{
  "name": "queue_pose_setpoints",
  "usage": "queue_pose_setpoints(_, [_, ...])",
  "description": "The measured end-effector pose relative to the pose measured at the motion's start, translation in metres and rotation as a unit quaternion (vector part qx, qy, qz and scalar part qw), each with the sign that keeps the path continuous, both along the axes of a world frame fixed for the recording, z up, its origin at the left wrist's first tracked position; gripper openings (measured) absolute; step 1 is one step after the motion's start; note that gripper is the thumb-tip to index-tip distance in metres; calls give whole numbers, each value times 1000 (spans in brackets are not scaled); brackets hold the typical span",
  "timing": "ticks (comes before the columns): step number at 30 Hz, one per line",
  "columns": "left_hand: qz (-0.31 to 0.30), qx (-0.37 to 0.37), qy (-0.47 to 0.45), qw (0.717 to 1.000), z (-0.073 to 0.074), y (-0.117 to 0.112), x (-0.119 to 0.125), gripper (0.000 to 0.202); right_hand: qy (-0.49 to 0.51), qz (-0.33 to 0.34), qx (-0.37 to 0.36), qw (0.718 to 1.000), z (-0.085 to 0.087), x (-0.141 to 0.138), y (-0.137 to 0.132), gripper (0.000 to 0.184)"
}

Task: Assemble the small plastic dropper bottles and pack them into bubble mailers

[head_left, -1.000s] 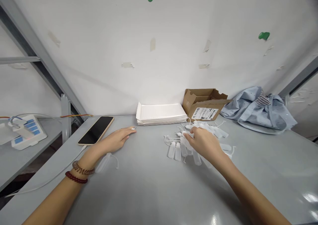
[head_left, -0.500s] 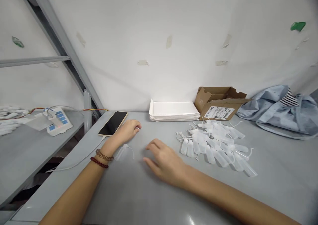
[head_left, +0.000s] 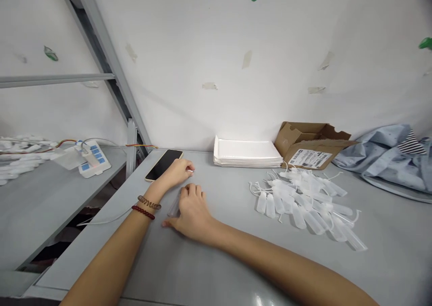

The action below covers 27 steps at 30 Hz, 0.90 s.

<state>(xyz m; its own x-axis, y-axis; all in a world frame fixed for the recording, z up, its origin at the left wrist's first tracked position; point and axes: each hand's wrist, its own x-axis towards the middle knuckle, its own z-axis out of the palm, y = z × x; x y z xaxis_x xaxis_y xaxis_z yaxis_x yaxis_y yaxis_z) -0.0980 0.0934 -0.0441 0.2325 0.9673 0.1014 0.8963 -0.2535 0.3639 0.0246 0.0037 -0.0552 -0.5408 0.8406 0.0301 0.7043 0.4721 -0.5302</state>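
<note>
My left hand [head_left: 175, 174] rests on the grey table [head_left: 236, 252] beside a phone [head_left: 164, 164], its fingers pinched on a tiny white piece I cannot name. My right hand [head_left: 191, 209] has crossed over to the left. Its fingers curl down over a single small clear plastic bottle [head_left: 173, 206] lying just under my left wrist, which wears two bead bracelets. A loose pile of the same clear bottles with tethered caps [head_left: 303, 199] lies to the right, apart from both hands.
A stack of white padded envelopes [head_left: 248, 152] and an open cardboard box [head_left: 313, 145] stand against the back wall. A blue garment [head_left: 388, 158] lies at far right. A lower shelf on the left holds a power strip [head_left: 91, 158]; a white cable [head_left: 101, 218] hangs off the table's left edge.
My right hand left the bottle pile and swept left across the table onto the single bottle. My left hand stayed by the phone. The view has turned left.
</note>
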Motion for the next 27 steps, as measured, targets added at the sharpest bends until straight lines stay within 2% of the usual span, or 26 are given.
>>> queue_pose_setpoints(4, [-5, -15, 16, 1000, 2, -2, 3, 11, 1, 1, 8, 1000, 0, 1, 0, 60])
queue_pose_setpoints(11, [-4, -30, 37, 999, 2, -3, 5, 27, 47, 65, 32, 996, -7, 23, 3, 52])
queue_pose_setpoints(16, [-1, -28, 33, 999, -1, -3, 8, 28, 73, 94, 43, 992, -10, 64, 7, 65])
queue_pose_setpoints(20, [-8, -26, 3, 1000, -4, -8, 14, 24, 82, 103, 123, 984, -13, 104, 7, 66])
queue_pose_setpoints(23, [-18, -27, -46, 998, -3, -15, 25, 13, 97, 108, 195, 970, -15, 133, 2, 68])
queue_pose_setpoints(27, [-39, -51, -149, 987, 7, -30, 48, 19, 126, 84, 226, 962, -15, 155, -7, 70])
